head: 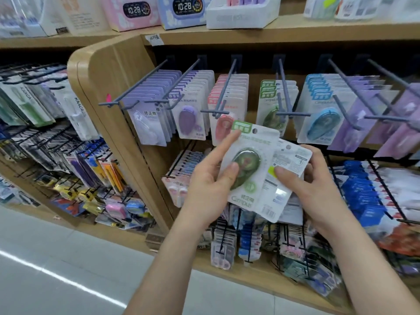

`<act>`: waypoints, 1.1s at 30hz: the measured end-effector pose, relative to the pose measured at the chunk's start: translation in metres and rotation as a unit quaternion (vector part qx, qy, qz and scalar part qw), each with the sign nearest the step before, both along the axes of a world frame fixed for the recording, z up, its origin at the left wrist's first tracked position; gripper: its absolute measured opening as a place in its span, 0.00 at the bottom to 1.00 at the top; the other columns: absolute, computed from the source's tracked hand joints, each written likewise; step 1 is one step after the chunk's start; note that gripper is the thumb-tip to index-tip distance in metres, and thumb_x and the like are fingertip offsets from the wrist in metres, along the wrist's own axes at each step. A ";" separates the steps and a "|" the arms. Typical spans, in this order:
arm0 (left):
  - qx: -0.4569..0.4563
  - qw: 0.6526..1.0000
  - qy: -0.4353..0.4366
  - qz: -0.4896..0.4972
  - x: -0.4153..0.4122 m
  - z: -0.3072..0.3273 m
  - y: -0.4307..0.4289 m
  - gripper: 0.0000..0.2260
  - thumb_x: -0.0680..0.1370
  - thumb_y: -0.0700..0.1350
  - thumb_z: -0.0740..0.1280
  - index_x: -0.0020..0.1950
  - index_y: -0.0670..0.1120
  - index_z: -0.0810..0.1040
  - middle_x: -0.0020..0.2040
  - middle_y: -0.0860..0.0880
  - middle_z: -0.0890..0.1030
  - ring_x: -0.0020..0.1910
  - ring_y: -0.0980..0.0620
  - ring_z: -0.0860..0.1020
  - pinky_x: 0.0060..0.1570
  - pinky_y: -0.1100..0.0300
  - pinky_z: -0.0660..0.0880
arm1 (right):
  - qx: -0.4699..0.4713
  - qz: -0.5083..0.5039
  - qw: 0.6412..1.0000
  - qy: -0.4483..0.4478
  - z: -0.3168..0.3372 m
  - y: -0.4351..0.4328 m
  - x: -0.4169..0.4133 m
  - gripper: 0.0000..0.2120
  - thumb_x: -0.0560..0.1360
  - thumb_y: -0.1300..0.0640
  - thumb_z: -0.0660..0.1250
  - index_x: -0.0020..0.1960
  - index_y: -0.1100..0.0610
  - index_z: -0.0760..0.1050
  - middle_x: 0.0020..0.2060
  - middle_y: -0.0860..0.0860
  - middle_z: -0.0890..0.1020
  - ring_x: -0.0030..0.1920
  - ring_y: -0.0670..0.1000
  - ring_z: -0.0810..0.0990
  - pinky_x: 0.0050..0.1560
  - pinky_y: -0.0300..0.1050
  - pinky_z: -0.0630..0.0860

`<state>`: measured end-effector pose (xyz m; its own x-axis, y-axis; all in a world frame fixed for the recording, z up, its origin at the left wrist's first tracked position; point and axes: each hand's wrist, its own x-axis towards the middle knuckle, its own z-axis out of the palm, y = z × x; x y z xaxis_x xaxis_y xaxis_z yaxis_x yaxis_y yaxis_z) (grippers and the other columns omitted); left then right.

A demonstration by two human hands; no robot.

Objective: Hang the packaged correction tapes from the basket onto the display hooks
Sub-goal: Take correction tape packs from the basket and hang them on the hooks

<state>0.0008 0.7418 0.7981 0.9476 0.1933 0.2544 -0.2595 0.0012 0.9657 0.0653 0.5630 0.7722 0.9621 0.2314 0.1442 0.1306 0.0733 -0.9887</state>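
My left hand (210,178) holds a green packaged correction tape (248,164) face up, thumb on its blister and index finger along its left edge. My right hand (311,185) grips a second packaged correction tape (288,164) turned back side out, tucked behind the first, thumb on its lower part. Both packages are in front of the display. The hook with green tapes (283,92) is just above and right of them, holding a few packs (272,110). No basket is in view.
Neighbouring hooks carry lilac (159,105), purple (191,110), pink (227,110) and blue tapes (322,114). Lower rows hold more stationery (368,196). A wooden end panel (109,87) stands at left; a shelf above bears clock boxes (181,10).
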 end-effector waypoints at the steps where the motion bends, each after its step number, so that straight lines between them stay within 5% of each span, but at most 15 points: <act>1: 0.032 0.999 -0.003 0.004 0.005 -0.001 -0.006 0.24 0.81 0.36 0.61 0.67 0.63 0.74 0.69 0.51 0.76 0.68 0.51 0.75 0.66 0.48 0.74 | 0.000 -0.011 1.000 -0.005 0.001 -0.006 0.000 0.22 0.65 0.49 0.75 0.55 0.39 0.72 0.50 0.39 0.83 0.56 0.41 0.80 0.55 0.50 0.79; 5: 0.087 0.996 -0.012 0.025 0.021 -0.002 -0.028 0.24 0.79 0.41 0.60 0.66 0.69 0.72 0.72 0.54 0.72 0.72 0.54 0.70 0.71 0.45 0.69 | -0.003 -0.034 0.999 -0.026 0.003 -0.025 0.000 0.21 0.66 0.50 0.72 0.56 0.41 0.70 0.47 0.34 0.82 0.52 0.35 0.79 0.51 0.42 0.78; 11: 0.111 0.992 -0.044 0.033 0.031 -0.004 -0.038 0.23 0.79 0.41 0.59 0.72 0.58 0.70 0.62 0.60 0.74 0.65 0.62 0.73 0.68 0.55 0.72 | -0.042 -0.051 0.996 -0.060 0.003 -0.035 -0.005 0.19 0.70 0.49 0.72 0.57 0.38 0.69 0.49 0.32 0.81 0.54 0.36 0.78 0.48 0.34 0.77; 17: 0.169 0.982 -0.044 0.076 0.026 -0.007 -0.039 0.22 0.78 0.44 0.60 0.73 0.55 0.71 0.59 0.63 0.75 0.63 0.63 0.74 0.65 0.53 0.74 | -0.074 -0.047 0.993 -0.080 0.006 -0.044 -0.011 0.19 0.75 0.58 0.71 0.55 0.39 0.68 0.44 0.27 0.80 0.47 0.30 0.78 0.41 0.26 0.74; 20: 0.201 0.975 -0.033 0.090 0.030 -0.003 -0.041 0.21 0.80 0.46 0.62 0.74 0.55 0.70 0.59 0.59 0.75 0.61 0.64 0.74 0.64 0.60 0.71 | -0.106 -0.056 0.989 -0.083 0.011 -0.048 -0.013 0.19 0.74 0.54 0.72 0.53 0.35 0.68 0.47 0.29 0.80 0.49 0.30 0.78 0.43 0.28 0.74; 24: 0.205 0.972 0.005 0.111 0.049 0.002 -0.046 0.20 0.82 0.46 0.63 0.74 0.57 0.69 0.62 0.62 0.72 0.57 0.70 0.71 0.60 0.69 0.67 | -0.152 -0.074 0.982 -0.080 0.014 -0.054 -0.014 0.19 0.72 0.49 0.73 0.51 0.28 0.67 0.55 0.38 0.79 0.56 0.37 0.77 0.53 0.44 0.73; 30: 0.221 0.967 0.039 0.117 0.083 -0.004 -0.045 0.22 0.81 0.48 0.64 0.75 0.57 0.67 0.68 0.51 0.75 0.67 0.53 0.73 0.68 0.51 0.71 | -0.056 -0.054 0.997 -0.029 0.013 -0.053 -0.017 0.16 0.75 0.57 0.71 0.54 0.40 0.70 0.46 0.32 0.82 0.48 0.33 0.80 0.47 0.38 0.76; 33: 0.286 0.949 0.041 0.126 0.066 -0.003 -0.049 0.23 0.81 0.49 0.63 0.76 0.58 0.64 0.66 0.52 0.71 0.65 0.56 0.70 0.65 0.58 0.69 | -0.039 -0.060 0.997 -0.020 0.012 -0.046 -0.018 0.16 0.75 0.56 0.72 0.54 0.41 0.70 0.46 0.32 0.82 0.48 0.35 0.81 0.47 0.39 0.76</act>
